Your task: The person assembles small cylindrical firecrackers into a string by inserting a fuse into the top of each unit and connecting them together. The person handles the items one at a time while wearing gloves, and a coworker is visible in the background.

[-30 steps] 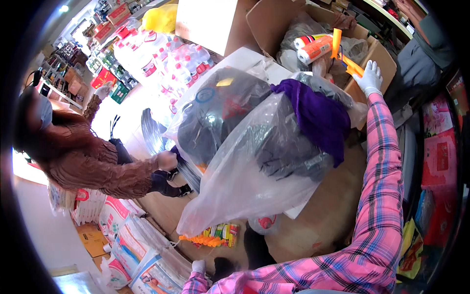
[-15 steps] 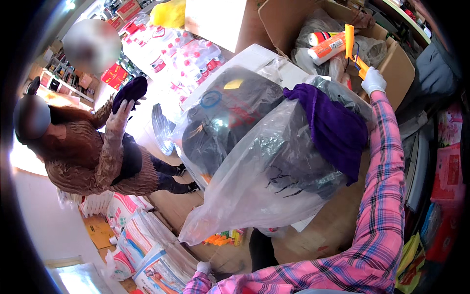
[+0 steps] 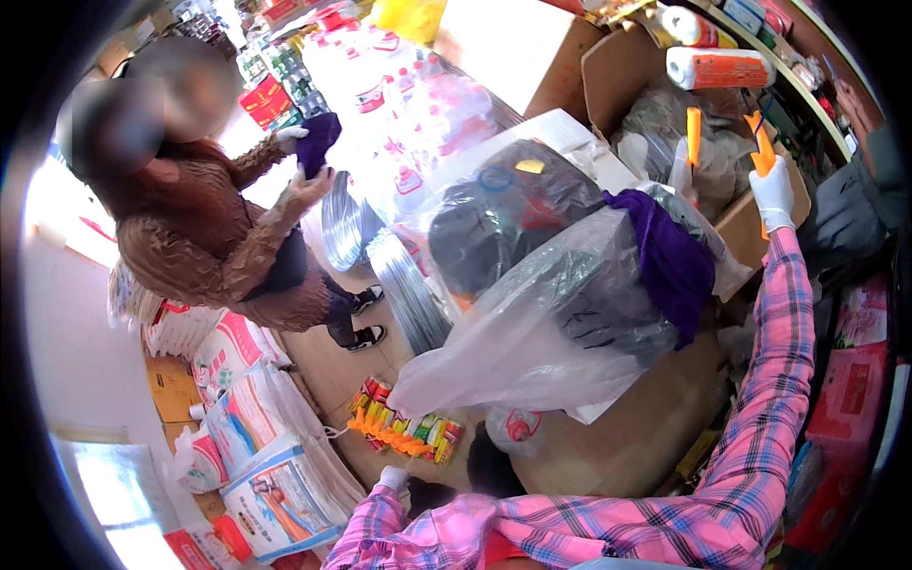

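My right hand (image 3: pixel 773 194), in a white glove, is closed around an orange, handle-shaped tool (image 3: pixel 763 152) above an open cardboard box (image 3: pixel 622 81). Another upright orange handle (image 3: pixel 694 135) stands among the clear plastic in that box; its lower part is hidden. My left hand (image 3: pixel 392 477), also gloved in white, is low in the view beside stacked sacks, its fingers too foreshortened to read. Between my arms, a large clear plastic bag (image 3: pixel 532 313) covers dark contents, with a purple cloth (image 3: pixel 665 256) draped over it.
Across from me stands a person in a brown coat (image 3: pixel 180 247), holding a purple cloth (image 3: pixel 316 142). Wire coils (image 3: pixel 408 294), a red-and-yellow bundle (image 3: pixel 404 423) and printed sacks (image 3: pixel 271 475) lie around. Wrapped rolls (image 3: pixel 719 68) are beyond the box. Another person's hand (image 3: pixel 848 104) shows at far right.
My right hand has moved right and slightly down with the orange tool. The wrapped rolls sit farther from the box's contents. The person in brown has turned, and the view has shifted.
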`<action>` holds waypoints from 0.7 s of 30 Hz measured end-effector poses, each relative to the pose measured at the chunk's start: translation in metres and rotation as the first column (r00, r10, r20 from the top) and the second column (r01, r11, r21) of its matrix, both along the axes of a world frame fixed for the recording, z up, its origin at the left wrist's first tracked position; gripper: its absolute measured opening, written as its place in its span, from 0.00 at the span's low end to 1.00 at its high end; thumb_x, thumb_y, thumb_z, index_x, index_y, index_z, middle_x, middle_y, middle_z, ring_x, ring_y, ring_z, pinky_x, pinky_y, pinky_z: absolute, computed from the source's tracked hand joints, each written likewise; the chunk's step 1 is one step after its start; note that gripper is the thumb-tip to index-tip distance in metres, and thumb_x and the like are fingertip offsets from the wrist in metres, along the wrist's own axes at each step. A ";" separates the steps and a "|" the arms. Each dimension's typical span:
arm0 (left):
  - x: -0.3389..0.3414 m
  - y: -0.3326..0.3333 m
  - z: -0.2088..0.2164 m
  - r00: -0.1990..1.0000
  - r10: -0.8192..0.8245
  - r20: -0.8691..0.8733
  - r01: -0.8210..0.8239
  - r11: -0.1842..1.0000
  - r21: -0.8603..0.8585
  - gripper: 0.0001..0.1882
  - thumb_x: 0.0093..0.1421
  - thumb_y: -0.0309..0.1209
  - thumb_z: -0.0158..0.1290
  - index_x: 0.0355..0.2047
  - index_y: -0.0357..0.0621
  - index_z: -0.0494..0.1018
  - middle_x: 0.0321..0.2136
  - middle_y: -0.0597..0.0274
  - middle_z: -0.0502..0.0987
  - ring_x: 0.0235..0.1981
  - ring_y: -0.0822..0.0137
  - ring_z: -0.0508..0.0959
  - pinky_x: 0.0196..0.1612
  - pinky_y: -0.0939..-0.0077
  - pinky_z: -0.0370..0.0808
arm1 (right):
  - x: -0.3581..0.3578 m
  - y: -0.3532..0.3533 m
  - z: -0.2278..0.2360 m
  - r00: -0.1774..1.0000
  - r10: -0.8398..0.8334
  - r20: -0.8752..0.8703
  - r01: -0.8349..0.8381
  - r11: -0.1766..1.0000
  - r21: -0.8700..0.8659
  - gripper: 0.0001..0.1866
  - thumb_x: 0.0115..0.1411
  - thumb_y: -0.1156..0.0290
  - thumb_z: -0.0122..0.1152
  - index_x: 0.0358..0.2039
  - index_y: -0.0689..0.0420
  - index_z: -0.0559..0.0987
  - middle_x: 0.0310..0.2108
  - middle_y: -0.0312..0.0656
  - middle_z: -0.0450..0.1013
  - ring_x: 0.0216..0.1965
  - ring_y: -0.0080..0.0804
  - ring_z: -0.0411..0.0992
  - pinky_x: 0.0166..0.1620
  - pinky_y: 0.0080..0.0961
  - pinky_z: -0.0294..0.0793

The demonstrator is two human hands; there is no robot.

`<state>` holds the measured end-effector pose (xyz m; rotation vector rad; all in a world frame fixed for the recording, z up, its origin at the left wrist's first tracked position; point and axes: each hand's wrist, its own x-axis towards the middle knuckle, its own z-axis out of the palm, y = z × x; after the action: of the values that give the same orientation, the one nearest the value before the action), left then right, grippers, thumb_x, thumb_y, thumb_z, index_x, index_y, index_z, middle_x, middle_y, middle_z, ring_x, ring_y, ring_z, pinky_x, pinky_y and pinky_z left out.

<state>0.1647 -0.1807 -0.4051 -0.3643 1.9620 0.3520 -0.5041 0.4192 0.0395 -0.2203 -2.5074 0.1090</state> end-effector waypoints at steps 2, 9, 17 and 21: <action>0.000 0.011 0.003 0.672 0.737 0.077 -0.733 0.676 -0.078 0.10 0.55 0.35 0.55 0.28 0.41 0.78 0.26 0.59 0.81 0.27 0.64 0.82 0.31 0.69 0.78 | 0.007 -0.017 0.024 0.989 0.089 -0.115 -0.090 0.996 -0.001 0.24 0.51 0.60 0.58 0.47 0.58 0.68 0.42 0.55 0.73 0.43 0.54 0.73 0.44 0.45 0.72; -0.007 0.033 -0.007 0.386 0.922 0.018 -0.920 0.384 0.072 0.21 0.61 0.47 0.52 0.32 0.37 0.73 0.21 0.55 0.76 0.19 0.60 0.77 0.19 0.64 0.73 | 0.089 -0.134 0.080 0.819 0.574 0.015 -0.567 0.813 -0.132 0.24 0.51 0.61 0.62 0.45 0.60 0.69 0.37 0.55 0.76 0.39 0.53 0.75 0.43 0.43 0.73; 0.023 0.017 -0.068 0.423 0.904 -0.055 -0.864 0.421 0.276 0.23 0.59 0.50 0.48 0.33 0.41 0.76 0.24 0.55 0.78 0.21 0.64 0.78 0.22 0.67 0.75 | 0.176 -0.246 0.002 0.605 0.303 0.736 -0.516 0.853 0.073 0.34 0.47 0.47 0.63 0.43 0.66 0.72 0.39 0.56 0.74 0.43 0.51 0.75 0.45 0.41 0.73; 0.026 0.015 -0.064 0.188 0.972 0.144 -0.935 0.132 0.328 0.14 0.55 0.41 0.55 0.35 0.45 0.74 0.22 0.64 0.75 0.18 0.66 0.74 0.20 0.69 0.70 | 0.180 -0.247 0.019 0.557 0.218 0.802 -0.483 0.870 0.099 0.40 0.44 0.42 0.64 0.47 0.65 0.71 0.43 0.55 0.74 0.44 0.49 0.75 0.47 0.38 0.73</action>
<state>0.1904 -0.1654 -0.4693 -1.4321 1.3926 1.5974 -0.3245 0.1721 0.0589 0.5127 -3.3555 -0.2948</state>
